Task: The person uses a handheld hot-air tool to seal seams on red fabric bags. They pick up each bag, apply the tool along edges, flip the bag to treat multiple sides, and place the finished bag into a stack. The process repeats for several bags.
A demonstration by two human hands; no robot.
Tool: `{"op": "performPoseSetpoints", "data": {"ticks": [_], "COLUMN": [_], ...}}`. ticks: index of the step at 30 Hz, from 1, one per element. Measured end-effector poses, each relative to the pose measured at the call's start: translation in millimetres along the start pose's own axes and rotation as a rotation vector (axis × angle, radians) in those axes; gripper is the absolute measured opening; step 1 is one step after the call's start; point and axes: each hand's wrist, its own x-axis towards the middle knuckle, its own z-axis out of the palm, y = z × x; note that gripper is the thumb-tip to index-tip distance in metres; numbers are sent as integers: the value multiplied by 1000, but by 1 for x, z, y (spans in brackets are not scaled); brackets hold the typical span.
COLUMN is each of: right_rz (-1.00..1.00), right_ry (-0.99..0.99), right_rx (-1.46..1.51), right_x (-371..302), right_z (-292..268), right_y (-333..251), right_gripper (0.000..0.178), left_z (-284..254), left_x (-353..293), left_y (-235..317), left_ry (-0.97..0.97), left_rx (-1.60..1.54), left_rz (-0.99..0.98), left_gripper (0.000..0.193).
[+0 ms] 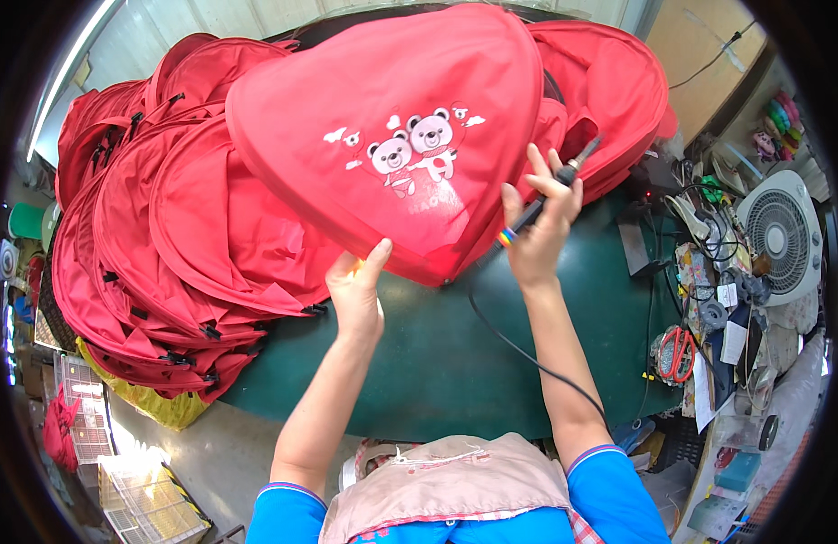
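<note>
A large red fabric canopy (319,136) with rounded corners and a print of two bears lies in front of me, its narrow end pointing my way. My left hand (355,295) is closed on its near left edge, the thumb on top. In my right hand (540,238) is a soldering iron (528,216), a slim black-handled tool with a pointed metal tip and a striped band near its cord. The tip points up and away to the right, apart from the cloth. From the handle a black cable (518,337) runs down past my right forearm.
More red canopies (219,213) with black clips are piled on the left, and another (618,86) lies at the far right. They rest on a dark green table (419,363). Along its right side are red-handled scissors (676,354), a grey fan (781,236) and tangled cables.
</note>
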Motion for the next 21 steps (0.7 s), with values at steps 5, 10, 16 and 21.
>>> {"op": "performPoseSetpoints", "data": {"ticks": [5, 10, 16, 21], "right_rz": [294, 311, 216, 197], "right_ry": [-287, -434, -396, -340], "right_rx": [711, 610, 596, 605], "right_x": [-28, -54, -57, -46], "right_z": [-75, -71, -43, -30], "right_y": [-72, -95, -82, -91], "right_gripper": [30, 22, 22, 21], "left_z": [8, 31, 30, 30], "left_x": [28, 38, 42, 35], "left_y": [8, 3, 7, -12], "left_ry": [-249, -333, -367, -288], "left_rx": [363, 358, 427, 447], "left_rz": [212, 195, 256, 372], "left_gripper": [16, 17, 21, 26]}}
